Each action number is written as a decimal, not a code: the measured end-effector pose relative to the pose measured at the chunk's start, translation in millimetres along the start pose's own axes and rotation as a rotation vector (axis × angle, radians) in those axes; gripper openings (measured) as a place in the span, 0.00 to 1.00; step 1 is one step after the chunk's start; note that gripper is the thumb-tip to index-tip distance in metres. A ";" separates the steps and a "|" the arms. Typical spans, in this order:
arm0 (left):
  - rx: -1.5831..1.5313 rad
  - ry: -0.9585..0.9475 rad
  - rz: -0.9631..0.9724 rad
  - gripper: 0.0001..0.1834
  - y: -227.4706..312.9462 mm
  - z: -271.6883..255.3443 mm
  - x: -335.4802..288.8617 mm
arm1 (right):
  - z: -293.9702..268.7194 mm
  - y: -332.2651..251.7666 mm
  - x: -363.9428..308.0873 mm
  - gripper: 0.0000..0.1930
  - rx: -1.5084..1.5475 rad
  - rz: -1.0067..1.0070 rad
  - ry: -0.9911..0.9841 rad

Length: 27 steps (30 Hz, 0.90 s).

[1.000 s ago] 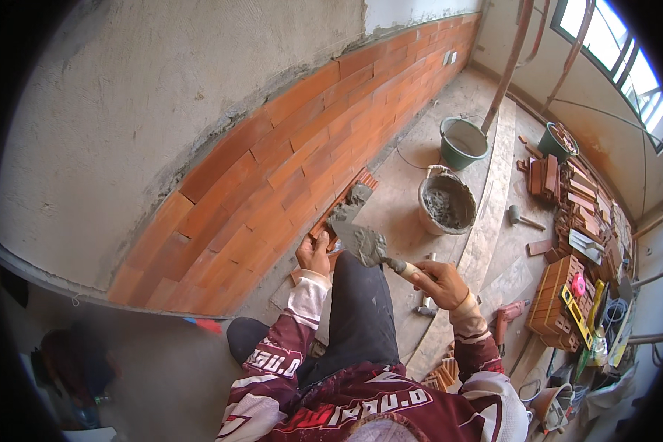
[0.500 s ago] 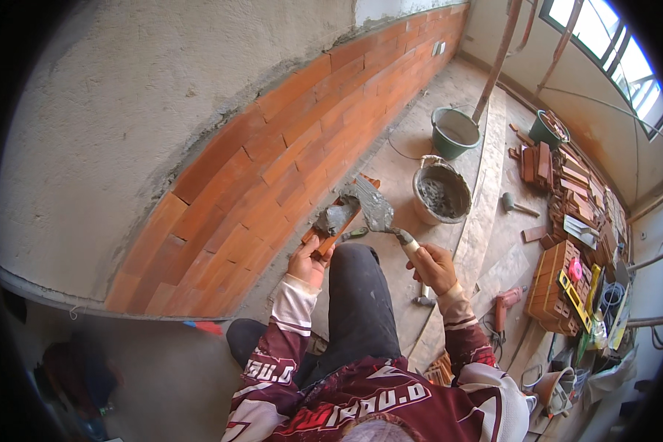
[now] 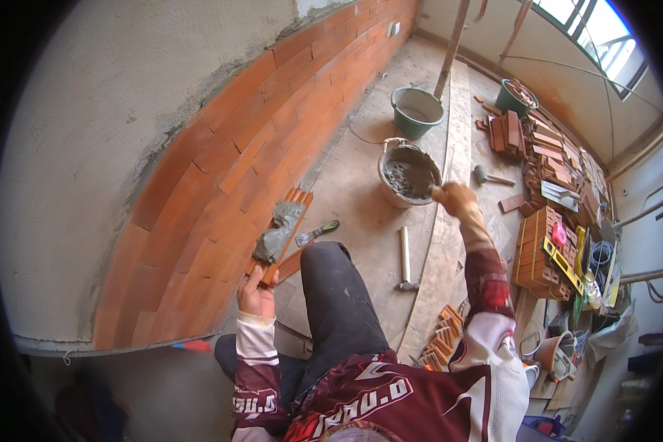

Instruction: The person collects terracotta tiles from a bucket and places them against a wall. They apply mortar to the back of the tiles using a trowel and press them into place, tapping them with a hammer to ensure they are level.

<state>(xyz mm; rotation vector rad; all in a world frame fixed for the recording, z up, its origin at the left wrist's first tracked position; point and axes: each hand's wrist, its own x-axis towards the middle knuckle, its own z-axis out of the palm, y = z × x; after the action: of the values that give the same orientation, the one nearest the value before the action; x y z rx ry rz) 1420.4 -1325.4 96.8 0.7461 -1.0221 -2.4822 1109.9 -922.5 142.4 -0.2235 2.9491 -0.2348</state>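
Compared with half a second ago, we are reaching farther out with our right hand [image 3: 458, 200], which is now hovering at the near right rim of the mortar bucket [image 3: 398, 197] instead of working over the tile [image 3: 297, 199]. That fist is closing on the trowel, and hand and bucket are hiding the tool from us, so we are not making out its blade.

With our left hand [image 3: 258, 296] we are gripping the near end of the tile, thumb and fingers pinching its edges. It is lying lengthwise away from us, just beside the clay-clad wall [image 3: 199, 199], and is carrying thick grey mortar [image 3: 274, 241] along its upper face; its far end is showing bare ridges.

Just right of the tile, a scraper [image 3: 317, 233] with a green handle is lying on the floor, beyond our bent knee [image 3: 333, 269]. A hammer [image 3: 405, 254] is resting between that knee and the long board [image 3: 431, 283]. Farther off, a green bucket [image 3: 420, 127] is standing behind the mortar bucket, while a mallet [image 3: 482, 174] is lying to the right.
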 end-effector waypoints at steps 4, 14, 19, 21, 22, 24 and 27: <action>-0.012 0.041 -0.048 0.15 -9.1 -10.3 -13.2 | 39.6 14.0 86.8 0.19 -0.237 0.057 -0.019; 0.080 0.186 -0.026 0.15 5.5 -16.7 -46.6 | 60.4 -12.0 115.7 0.22 -0.220 -0.011 -0.107; 0.063 0.192 -0.034 0.14 0.1 -5.9 -41.6 | 68.7 43.0 135.9 0.25 0.062 0.048 -0.166; 0.052 0.194 -0.034 0.14 -0.7 -4.0 -42.0 | 66.6 36.4 137.2 0.31 0.118 0.086 -0.272; 0.039 0.196 -0.038 0.14 -2.0 -4.8 -41.1 | 65.9 33.5 136.4 0.30 0.130 0.076 -0.269; 0.031 0.187 -0.048 0.14 -4.9 -4.7 -40.3 | 62.6 26.1 132.0 0.29 0.151 0.055 -0.265; 0.049 0.152 -0.069 0.15 -6.9 -2.6 -39.4 | 44.8 14.8 114.3 0.26 0.199 0.171 -0.318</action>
<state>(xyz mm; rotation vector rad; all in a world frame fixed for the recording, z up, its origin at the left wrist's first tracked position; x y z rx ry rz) 1452.6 -1302.4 103.3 0.9846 -1.0204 -2.4219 1004.9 -933.0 77.9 0.0189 2.5902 -0.4222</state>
